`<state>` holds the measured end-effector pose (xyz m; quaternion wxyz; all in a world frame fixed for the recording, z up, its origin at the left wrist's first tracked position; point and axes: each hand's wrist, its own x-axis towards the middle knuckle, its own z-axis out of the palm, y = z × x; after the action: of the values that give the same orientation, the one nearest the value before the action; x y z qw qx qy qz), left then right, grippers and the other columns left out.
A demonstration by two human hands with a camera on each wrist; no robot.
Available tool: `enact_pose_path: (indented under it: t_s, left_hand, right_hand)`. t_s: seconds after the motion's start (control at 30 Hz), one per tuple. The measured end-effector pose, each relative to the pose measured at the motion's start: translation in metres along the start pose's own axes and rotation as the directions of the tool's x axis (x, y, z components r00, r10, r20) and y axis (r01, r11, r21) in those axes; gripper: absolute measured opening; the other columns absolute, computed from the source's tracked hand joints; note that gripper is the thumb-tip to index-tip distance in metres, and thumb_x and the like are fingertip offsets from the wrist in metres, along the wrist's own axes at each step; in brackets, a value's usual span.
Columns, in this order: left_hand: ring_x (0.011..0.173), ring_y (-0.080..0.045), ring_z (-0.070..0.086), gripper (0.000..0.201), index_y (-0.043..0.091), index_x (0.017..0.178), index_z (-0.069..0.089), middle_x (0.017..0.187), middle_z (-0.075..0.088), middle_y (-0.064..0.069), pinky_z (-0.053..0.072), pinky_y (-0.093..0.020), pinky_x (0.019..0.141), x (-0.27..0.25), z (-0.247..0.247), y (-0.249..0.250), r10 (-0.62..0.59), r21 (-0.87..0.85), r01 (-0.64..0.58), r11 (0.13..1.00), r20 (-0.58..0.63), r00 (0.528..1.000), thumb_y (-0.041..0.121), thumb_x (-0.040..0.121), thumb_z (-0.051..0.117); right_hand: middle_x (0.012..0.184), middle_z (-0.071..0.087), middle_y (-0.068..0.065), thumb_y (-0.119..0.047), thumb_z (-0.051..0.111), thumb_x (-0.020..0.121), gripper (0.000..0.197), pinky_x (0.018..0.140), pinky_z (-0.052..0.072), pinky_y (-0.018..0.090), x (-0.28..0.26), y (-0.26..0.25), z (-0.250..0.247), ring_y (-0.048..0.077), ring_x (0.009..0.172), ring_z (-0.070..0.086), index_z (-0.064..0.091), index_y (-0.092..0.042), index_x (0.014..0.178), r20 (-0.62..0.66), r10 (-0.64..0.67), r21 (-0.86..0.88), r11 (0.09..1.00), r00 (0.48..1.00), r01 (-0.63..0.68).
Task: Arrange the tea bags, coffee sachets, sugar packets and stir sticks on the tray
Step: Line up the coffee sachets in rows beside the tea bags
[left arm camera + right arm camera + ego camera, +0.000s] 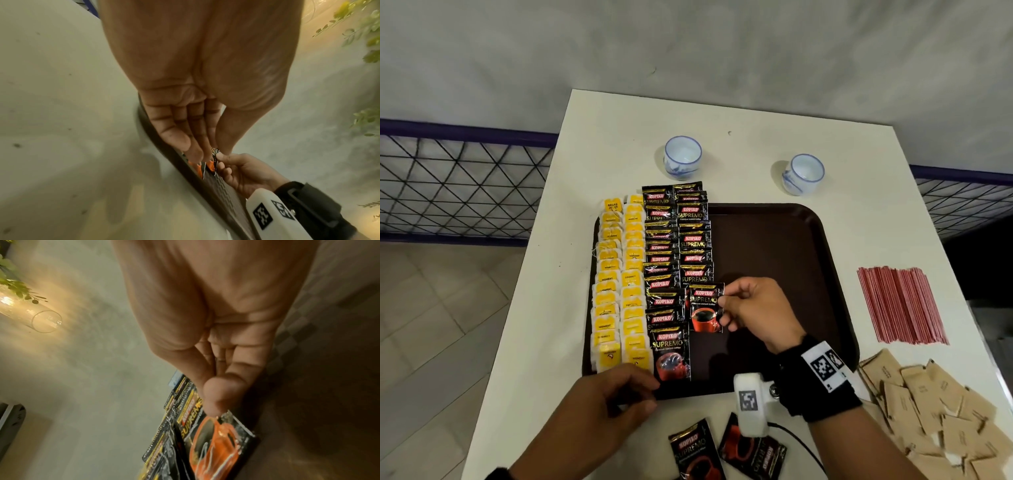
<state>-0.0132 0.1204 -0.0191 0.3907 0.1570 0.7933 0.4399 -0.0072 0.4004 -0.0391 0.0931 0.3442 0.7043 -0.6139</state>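
A brown tray (774, 257) holds two columns of yellow tea bags (619, 284) and two columns of black coffee sachets (664, 260). My right hand (724, 305) pinches one coffee sachet (705, 308) by its right edge at the near end of the second coffee column; the right wrist view shows my thumb on that sachet (218, 443). My left hand (650, 387) rests at the tray's near left rim, fingertips by the nearest sachet (671, 353), gripping nothing. Two more sachets (695, 448) lie on the table in front.
Red stir sticks (900, 305) lie in a bundle right of the tray, and brown sugar packets (935, 411) are heaped at the near right. Two white-and-blue cups (683, 157) (803, 174) stand behind the tray. The tray's right half is bare.
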Motion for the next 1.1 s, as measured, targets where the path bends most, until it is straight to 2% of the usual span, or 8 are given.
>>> enact_pose_path:
  t_s: [0.33,0.53,0.6,0.7,0.8,0.87,0.97,1.1]
  left_hand:
    - [0.088,0.001,0.066,0.050,0.058,0.101,0.060,0.086,0.072,0.026,0.049,-0.010,0.065,-0.010,0.016,-0.007,-0.011,0.059,0.007,0.998,0.069,0.998,0.017,0.083,0.081]
    - [0.086,-0.003,0.068,0.029,0.043,0.091,0.070,0.090,0.071,0.024,0.050,-0.013,0.062,-0.017,0.018,-0.005,0.029,0.080,-0.037,0.996,0.109,0.994,0.018,0.082,0.082]
    - [0.096,0.002,0.064,0.032,0.053,0.096,0.065,0.104,0.066,0.030,0.048,-0.009,0.069,-0.019,0.019,-0.008,0.099,0.159,-0.123,0.980,0.149,0.984,0.031,0.080,0.082]
    - [0.126,0.015,0.039,0.056,0.064,0.125,0.041,0.136,0.038,0.039,0.039,-0.005,0.097,-0.025,0.026,-0.014,0.169,0.392,-0.295,0.871,0.326,0.930,0.055,0.077,0.071]
    - [0.149,0.001,0.008,0.084,0.060,0.144,0.014,0.161,0.009,0.029,0.023,-0.028,0.120,-0.025,0.042,-0.012,0.212,0.550,-0.458,0.698,0.453,0.866,0.055,0.079,0.067]
    - [0.153,-0.009,-0.003,0.101,0.059,0.149,0.005,0.168,-0.006,0.019,0.014,-0.037,0.120,-0.027,0.052,-0.012,0.194,0.613,-0.517,0.597,0.516,0.835,0.054,0.073,0.070]
    - [0.148,-0.025,0.034,0.115,0.051,0.149,0.029,0.168,0.021,0.001,0.042,-0.044,0.109,-0.032,0.064,-0.012,0.053,0.710,-0.531,0.463,0.576,0.816,0.063,0.045,0.075]
    - [0.137,-0.020,0.050,0.068,0.057,0.126,0.049,0.154,0.044,0.008,0.056,-0.035,0.094,-0.037,0.075,-0.016,0.125,0.705,-0.537,0.464,0.547,0.827,0.064,0.059,0.060]
  right_hand:
    - [0.054,0.065,0.003,0.003,0.066,0.091,0.010,0.047,0.054,0.028,0.005,0.001,0.010,0.023,0.052,0.067,0.061,-0.004,0.085,-0.023,0.021,-0.003,1.000,1.000,-0.021]
    - [0.061,0.066,0.008,-0.003,0.071,0.088,0.012,0.051,0.056,0.033,-0.001,-0.003,0.009,0.029,0.056,0.069,0.060,-0.005,0.087,-0.067,-0.002,-0.013,1.000,0.998,0.001]
    - [0.065,0.065,0.007,-0.008,0.073,0.087,0.012,0.048,0.052,0.031,-0.015,-0.002,-0.001,0.027,0.055,0.068,0.061,-0.008,0.085,-0.113,-0.048,-0.080,0.996,0.992,0.039]
    - [0.068,0.067,0.011,-0.015,0.077,0.085,0.013,0.046,0.050,0.030,-0.060,0.007,-0.021,0.025,0.055,0.070,0.065,-0.012,0.083,-0.097,-0.057,-0.215,0.976,0.994,0.035]
    - [0.067,0.070,0.004,-0.025,0.080,0.082,0.014,0.051,0.053,0.026,-0.112,0.026,-0.037,0.017,0.059,0.069,0.068,-0.019,0.081,0.007,0.012,-0.424,0.905,1.000,-0.008]
    - [0.076,0.069,-0.006,-0.037,0.081,0.079,0.019,0.061,0.053,0.021,-0.138,0.042,-0.041,0.005,0.067,0.065,0.067,-0.027,0.087,0.038,0.038,-0.596,0.803,0.999,-0.007]
    - [0.099,0.060,-0.013,-0.047,0.078,0.076,0.038,0.070,0.050,0.023,-0.158,0.064,-0.035,0.002,0.085,0.060,0.059,-0.032,0.105,0.086,0.040,-0.768,0.639,0.995,0.041]
    - [0.117,0.041,-0.008,-0.042,0.072,0.080,0.045,0.073,0.038,0.024,-0.166,0.092,-0.016,0.014,0.108,0.049,0.047,-0.026,0.114,0.169,-0.002,-0.860,0.489,0.986,0.149]
